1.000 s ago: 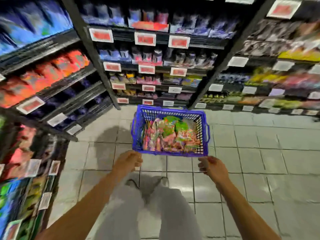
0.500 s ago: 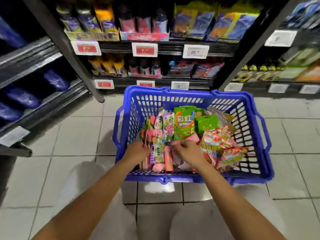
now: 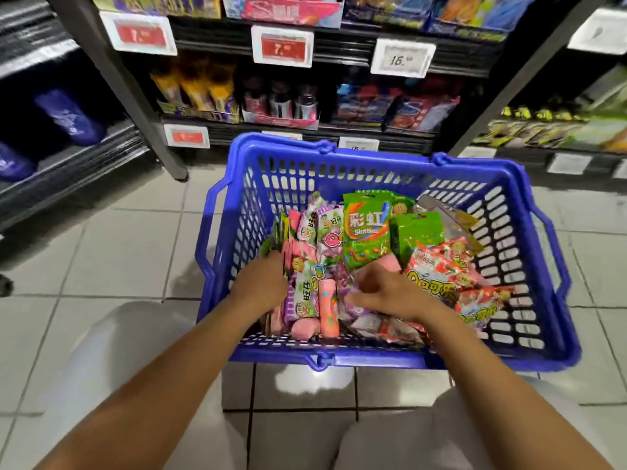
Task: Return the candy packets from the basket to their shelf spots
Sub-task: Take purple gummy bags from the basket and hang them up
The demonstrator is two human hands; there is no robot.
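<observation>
While both forearms reach forward and down from the bottom of the view, the two hands lie inside the blue basket, which stands on the tiled floor in front of the shelves. The left hand is seen from the back, wrist straight, its fingers tucked down among the upright candy packets at the basket's left side; whether they grip a packet or merely press between packets cannot be told. The right hand lies palm down over the middle of the pile, fingers bent and partly blurred, resting on purple and pink wrappers; a firm grip cannot be confirmed. Just beyond the right hand stands a green Skittles bag, upright and leaning slightly back. Red-and-white bags lie tilted to the right of that hand, touching one another. A pink tube lies between the two hands, lengthwise toward the near wall. Price tags hang on the shelf edges above.
</observation>
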